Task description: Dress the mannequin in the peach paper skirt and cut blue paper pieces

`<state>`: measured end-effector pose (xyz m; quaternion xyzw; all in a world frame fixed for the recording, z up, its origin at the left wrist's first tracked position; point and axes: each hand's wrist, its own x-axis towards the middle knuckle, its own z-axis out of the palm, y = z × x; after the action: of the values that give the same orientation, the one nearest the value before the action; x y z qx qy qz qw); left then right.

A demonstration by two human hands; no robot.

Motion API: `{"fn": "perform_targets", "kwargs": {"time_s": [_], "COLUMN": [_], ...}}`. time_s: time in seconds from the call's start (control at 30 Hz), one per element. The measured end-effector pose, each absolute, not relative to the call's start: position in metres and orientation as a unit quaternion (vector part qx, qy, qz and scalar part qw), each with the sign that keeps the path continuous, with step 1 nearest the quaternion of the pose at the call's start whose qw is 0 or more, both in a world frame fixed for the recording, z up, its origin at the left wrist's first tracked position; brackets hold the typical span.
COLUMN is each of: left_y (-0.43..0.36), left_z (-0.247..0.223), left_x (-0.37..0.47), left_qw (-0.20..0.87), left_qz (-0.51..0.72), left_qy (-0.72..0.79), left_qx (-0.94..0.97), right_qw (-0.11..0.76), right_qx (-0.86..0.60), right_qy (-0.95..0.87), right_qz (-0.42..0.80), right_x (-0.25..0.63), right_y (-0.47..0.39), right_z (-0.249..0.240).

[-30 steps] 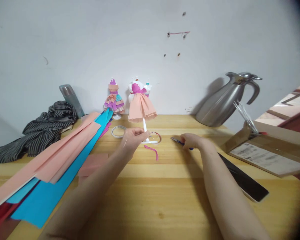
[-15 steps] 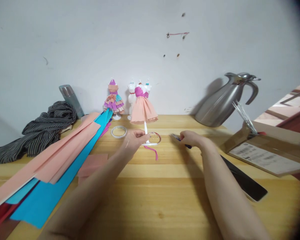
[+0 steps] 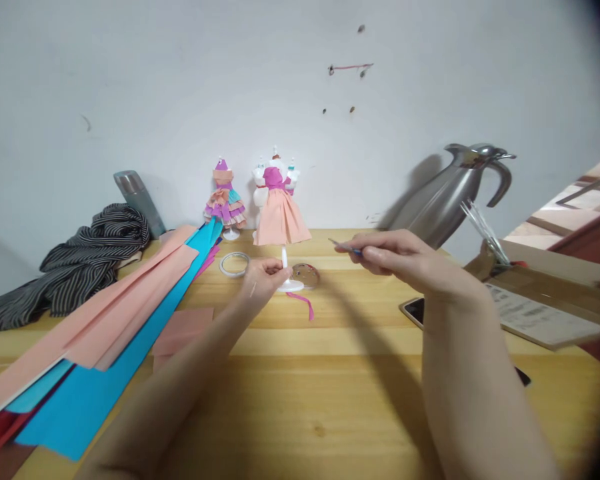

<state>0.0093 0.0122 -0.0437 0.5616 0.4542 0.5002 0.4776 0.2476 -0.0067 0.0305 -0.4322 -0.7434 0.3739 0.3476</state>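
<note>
My left hand (image 3: 265, 277) is closed round the white stand (image 3: 285, 259) of a small dress form, low near its round base. The form wears a doll dress (image 3: 281, 213) with a magenta top and a peach pleated skirt. To the right, raised above the table, my right hand (image 3: 397, 257) pinches small scissors (image 3: 347, 247) with a grey pointed tip and a blue part; the fingers hide most of them. Beside the base lies a round clear pin case (image 3: 306, 275). A magenta strip (image 3: 303, 305) curls on the wood in front of it.
Behind stands another dressed form (image 3: 225, 200). A tape roll (image 3: 234, 265) lies left of my left hand. Peach and blue crepe paper (image 3: 125, 313), a striped cloth (image 3: 90, 260) and a flask (image 3: 139, 200) fill the left. Rightward are a steel jug (image 3: 445, 193), a cardboard box (image 3: 555, 293) and a phone (image 3: 414, 311).
My right hand has lifted off the table with the scissors and come up and nearer to me. The dress form has shifted slightly left, with my left hand still on its stand.
</note>
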Motion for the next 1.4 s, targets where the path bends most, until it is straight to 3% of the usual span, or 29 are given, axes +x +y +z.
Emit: {"fn": "perform_targets", "kwargs": {"time_s": [0.17,0.27,0.33,0.5,0.67,0.9,1.17,1.4], "left_y": [0.011,0.012,0.015,0.022,0.024,0.023,0.023,0.02], "left_z": [-0.047,-0.051,-0.055,-0.07,-0.076,-0.083,-0.095,-0.093], "left_x": [0.012,0.011,0.01,0.007,0.004,0.004,0.004,0.009], "left_qw": [0.448,0.446,0.438,0.439,0.464,0.532,0.504,0.468], "left_qz": [0.51,0.512,0.512,0.494,0.448,0.352,0.326,0.388], "left_qy": [0.449,0.44,0.437,0.411,0.376,0.332,0.299,0.337], "left_qx": [0.581,0.588,0.596,0.627,0.665,0.695,0.742,0.719], "right_qw": [0.243,0.242,0.299,0.557,0.655,0.641,0.609,0.574], "right_qx": [-0.468,-0.464,-0.441,-0.444,-0.392,-0.335,-0.394,-0.392], "right_qy": [-0.803,-0.807,-0.795,-0.632,-0.527,-0.552,-0.624,-0.634], "right_qz": [0.278,0.272,0.291,0.306,0.375,0.415,0.29,0.339], "right_x": [0.218,0.214,0.217,0.22,0.208,0.211,0.207,0.201], "right_y": [-0.011,-0.01,-0.01,0.0,0.019,0.017,0.015,0.014], "right_z": [0.033,0.032,0.032,0.022,0.006,0.009,0.007,0.007]}}
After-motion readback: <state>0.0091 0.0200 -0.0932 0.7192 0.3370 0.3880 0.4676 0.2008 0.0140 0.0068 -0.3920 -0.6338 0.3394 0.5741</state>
